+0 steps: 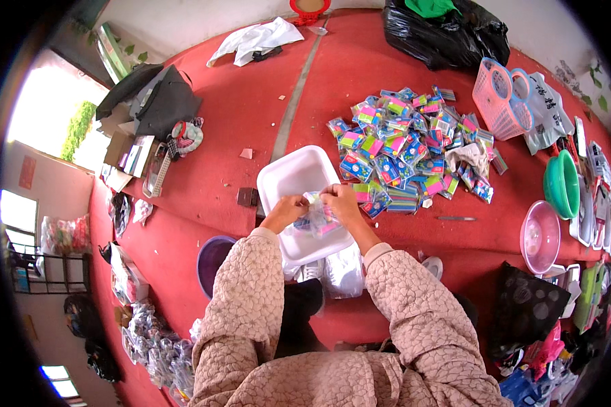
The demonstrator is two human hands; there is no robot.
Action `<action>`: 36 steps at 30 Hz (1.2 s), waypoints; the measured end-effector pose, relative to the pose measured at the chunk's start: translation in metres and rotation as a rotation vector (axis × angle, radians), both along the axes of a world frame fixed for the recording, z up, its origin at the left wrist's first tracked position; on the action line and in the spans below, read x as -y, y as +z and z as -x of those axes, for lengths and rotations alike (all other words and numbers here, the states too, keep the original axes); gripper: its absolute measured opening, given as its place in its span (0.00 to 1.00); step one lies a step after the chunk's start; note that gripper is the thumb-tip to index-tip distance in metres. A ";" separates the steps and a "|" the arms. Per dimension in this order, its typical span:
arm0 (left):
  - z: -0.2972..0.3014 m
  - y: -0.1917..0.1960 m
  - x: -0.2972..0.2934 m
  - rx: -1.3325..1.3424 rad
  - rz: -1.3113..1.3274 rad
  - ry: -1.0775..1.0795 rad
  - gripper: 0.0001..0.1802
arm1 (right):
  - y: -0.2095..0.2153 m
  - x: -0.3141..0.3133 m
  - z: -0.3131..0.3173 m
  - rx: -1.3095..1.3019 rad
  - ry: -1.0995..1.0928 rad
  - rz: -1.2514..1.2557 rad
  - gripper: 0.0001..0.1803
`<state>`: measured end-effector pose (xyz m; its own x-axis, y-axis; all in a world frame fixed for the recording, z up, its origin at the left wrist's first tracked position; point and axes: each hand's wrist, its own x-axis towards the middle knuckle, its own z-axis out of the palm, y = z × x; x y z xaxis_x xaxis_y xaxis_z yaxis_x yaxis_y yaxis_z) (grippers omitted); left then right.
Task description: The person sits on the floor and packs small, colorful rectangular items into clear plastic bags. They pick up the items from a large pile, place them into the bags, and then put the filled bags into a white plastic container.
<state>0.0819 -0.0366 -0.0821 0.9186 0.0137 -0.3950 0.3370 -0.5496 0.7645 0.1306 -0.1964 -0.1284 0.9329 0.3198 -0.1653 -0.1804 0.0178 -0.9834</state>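
Head view: over the white basin (297, 166), just below the centre of its clock face, a clear plastic bag (313, 218) with colourful contents hangs between two hands. It looks light, limp and slippery, easily creased, so the upper edges are probably its best hold. The left hand (287, 211), at ten o'clock of the bag, and the right hand (341, 201), at one, have bent fingers drawn together, apparently pinching its film; exact fingertip gaps cannot be told.

This place looks like a small packing workshop: a large heap of small packets (394, 146) lies on red covering (241, 112), near a pink basket (492, 102) and a black bag (421, 41).
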 end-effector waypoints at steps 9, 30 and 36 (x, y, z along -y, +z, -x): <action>0.001 0.000 -0.003 0.089 -0.058 -0.063 0.08 | 0.019 -0.004 0.032 0.381 0.116 0.494 0.16; -0.003 -0.002 -0.012 0.218 -0.352 0.057 0.07 | -0.006 -0.008 0.032 0.462 0.039 0.567 0.05; 0.000 -0.011 -0.033 0.278 -0.419 0.052 0.11 | 0.004 0.003 0.010 0.343 0.247 0.481 0.10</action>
<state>0.0817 -0.0036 -0.0928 0.9821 0.1672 -0.0863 0.1870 -0.8163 0.5465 0.1205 -0.1997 -0.1241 0.8663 0.4971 -0.0490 0.2040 -0.4416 -0.8737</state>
